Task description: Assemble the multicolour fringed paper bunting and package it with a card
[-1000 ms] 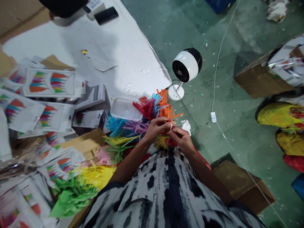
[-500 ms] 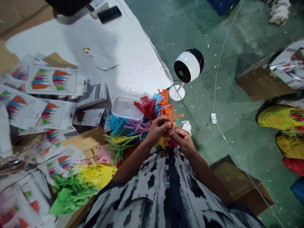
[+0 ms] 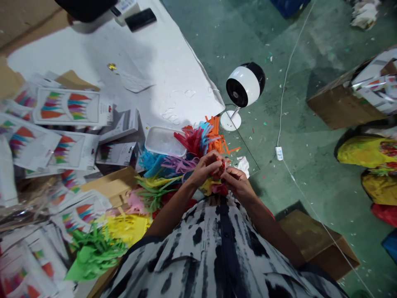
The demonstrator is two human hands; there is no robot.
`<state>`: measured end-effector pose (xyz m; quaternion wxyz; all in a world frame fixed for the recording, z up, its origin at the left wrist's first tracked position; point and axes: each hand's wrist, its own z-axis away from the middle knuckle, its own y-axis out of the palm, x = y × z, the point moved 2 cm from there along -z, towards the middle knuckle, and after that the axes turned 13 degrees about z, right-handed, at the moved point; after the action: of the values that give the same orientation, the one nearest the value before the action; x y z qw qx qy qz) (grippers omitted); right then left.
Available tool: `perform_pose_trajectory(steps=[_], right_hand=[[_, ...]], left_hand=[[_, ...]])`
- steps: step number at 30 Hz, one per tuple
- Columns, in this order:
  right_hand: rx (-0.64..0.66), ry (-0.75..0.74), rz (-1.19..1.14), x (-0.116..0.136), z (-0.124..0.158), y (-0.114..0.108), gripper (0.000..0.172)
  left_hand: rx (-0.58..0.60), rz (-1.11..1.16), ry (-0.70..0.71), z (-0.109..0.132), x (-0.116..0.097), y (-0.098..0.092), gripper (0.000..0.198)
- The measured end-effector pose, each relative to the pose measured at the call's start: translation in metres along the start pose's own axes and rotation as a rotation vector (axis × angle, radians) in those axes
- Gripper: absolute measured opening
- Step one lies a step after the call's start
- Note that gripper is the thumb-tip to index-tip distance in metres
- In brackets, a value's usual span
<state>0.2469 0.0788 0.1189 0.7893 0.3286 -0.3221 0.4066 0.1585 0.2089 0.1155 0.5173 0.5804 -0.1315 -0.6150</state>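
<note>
Just in front of my body, my left hand (image 3: 205, 169) is closed in a pinch on an orange-red paper tassel (image 3: 222, 164), whose twisted top pokes out between thumb and fingers. My right hand (image 3: 238, 181) meets it there, thumb and fingertips pressed together on a thin whitish strip (image 3: 226, 167) at the tassel. Yellow and red paper fringe hangs below the hands. Beyond them lie fringed tissue tassels: orange (image 3: 217, 142), red (image 3: 192, 140) and purple (image 3: 178, 163). My fingers partly cover the spot where strip and tassel meet.
A clear plastic tray (image 3: 166, 141) sits on the white table (image 3: 173, 54). Packaged tassel garlands (image 3: 66, 106) pile up at left, with green fringe (image 3: 93, 256) nearer me. A white-and-black fan (image 3: 245, 85) stands beyond the table's corner. A cable (image 3: 283, 82) and cardboard box (image 3: 316, 242) are at right.
My hands stay together in nearly the same place. The orange paper strip that stuck up between my fingers now shows as a shorter, redder bunch. The view has shifted slightly.
</note>
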Motion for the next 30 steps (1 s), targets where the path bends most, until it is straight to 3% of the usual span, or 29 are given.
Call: perform_pose_trajectory(steps=[5,10,15,20,25,30], right_hand=[[0.002,-0.017,0.049,0.002,-0.003,0.003,0.037],[-0.038,-0.026,0.06,-0.001,-0.004,0.0,0.037],[-0.053,-0.076,0.158,0.0,-0.002,-0.004,0.033],[-0.138,-0.294,0.46,0.018,0.001,-0.014,0.027],[-0.076,-0.374,0.575,0.031,0.004,-0.015,0.025],[-0.021,-0.387,0.636,0.03,0.002,-0.012,0.025]], left_hand=[[-0.124,0.194,-0.089,0.001,0.01,-0.001,0.045],[-0.159,0.25,-0.145,0.008,0.017,-0.007,0.049],[-0.186,0.178,-0.098,0.009,0.019,-0.009,0.042],[-0.217,0.062,-0.031,0.005,0.013,-0.02,0.045],[-0.163,-0.053,-0.076,0.008,0.01,-0.033,0.042],[-0.14,-0.105,-0.109,0.009,0.011,-0.03,0.046]])
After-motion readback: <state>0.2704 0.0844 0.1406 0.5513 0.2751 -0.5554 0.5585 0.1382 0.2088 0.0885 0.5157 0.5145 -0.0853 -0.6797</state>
